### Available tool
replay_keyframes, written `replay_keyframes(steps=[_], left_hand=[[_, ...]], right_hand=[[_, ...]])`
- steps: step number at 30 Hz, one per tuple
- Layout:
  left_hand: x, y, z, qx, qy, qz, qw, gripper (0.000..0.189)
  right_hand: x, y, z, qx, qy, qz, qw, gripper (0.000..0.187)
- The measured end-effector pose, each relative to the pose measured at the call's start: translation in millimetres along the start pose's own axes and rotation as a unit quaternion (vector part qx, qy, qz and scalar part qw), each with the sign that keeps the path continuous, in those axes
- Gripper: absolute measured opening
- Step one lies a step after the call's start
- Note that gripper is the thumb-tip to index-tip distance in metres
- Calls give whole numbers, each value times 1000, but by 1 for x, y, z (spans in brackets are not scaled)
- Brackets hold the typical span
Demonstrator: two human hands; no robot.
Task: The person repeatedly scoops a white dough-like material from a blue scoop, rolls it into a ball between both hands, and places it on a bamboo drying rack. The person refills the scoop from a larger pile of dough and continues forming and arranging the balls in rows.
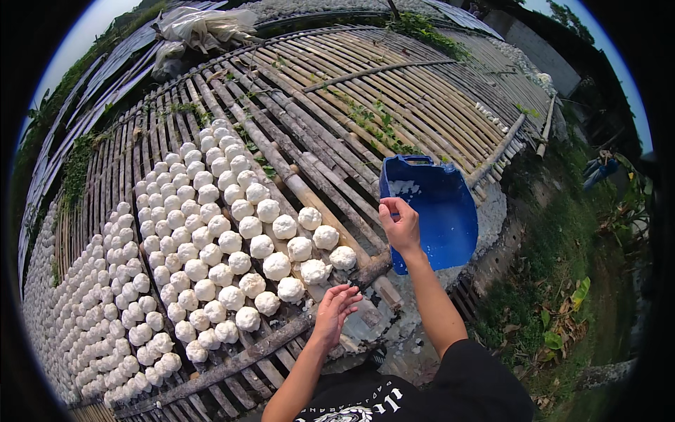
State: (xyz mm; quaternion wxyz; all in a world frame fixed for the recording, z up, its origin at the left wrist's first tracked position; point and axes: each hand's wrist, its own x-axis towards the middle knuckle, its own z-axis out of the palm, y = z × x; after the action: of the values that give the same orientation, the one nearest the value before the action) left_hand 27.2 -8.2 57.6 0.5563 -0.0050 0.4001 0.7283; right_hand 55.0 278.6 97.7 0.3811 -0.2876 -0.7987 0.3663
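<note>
My right hand (401, 224) is over the near left edge of a blue plastic container (440, 221), its fingers curled; whether it grips the rim or a small bit is hard to tell. White crumbs cling to the inside of the container. Lower and to the left, my left hand (336, 311) hovers by the corner of the bamboo rack, fingers apart and holding nothing. Just beyond it lies a lumpy white ball (315, 271), with another ball (343, 258) beside it. Many similar balls stand in rows across the bamboo slats (316, 174).
Crosswise poles (232, 364) bound the rack. Green vines (387, 126) grow through the slats. Crumpled plastic sheeting (203, 26) lies at the far left edge. White residue coats the ledge under the container. Grass and leafy plants (553, 322) cover lower ground at right.
</note>
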Motion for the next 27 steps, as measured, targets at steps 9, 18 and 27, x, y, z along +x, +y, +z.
replay_keyframes(steps=[9, 18, 27], left_hand=[[192, -3, 112, 575, 30, 347, 740, 84], [241, 23, 77, 510, -88, 297, 803, 84], [240, 30, 75, 533, -89, 252, 803, 87]], right_hand=[[65, 194, -45, -203, 0, 158, 966, 66], [77, 205, 57, -191, 122, 90, 970, 69], [64, 163, 75, -120, 90, 54, 987, 46]])
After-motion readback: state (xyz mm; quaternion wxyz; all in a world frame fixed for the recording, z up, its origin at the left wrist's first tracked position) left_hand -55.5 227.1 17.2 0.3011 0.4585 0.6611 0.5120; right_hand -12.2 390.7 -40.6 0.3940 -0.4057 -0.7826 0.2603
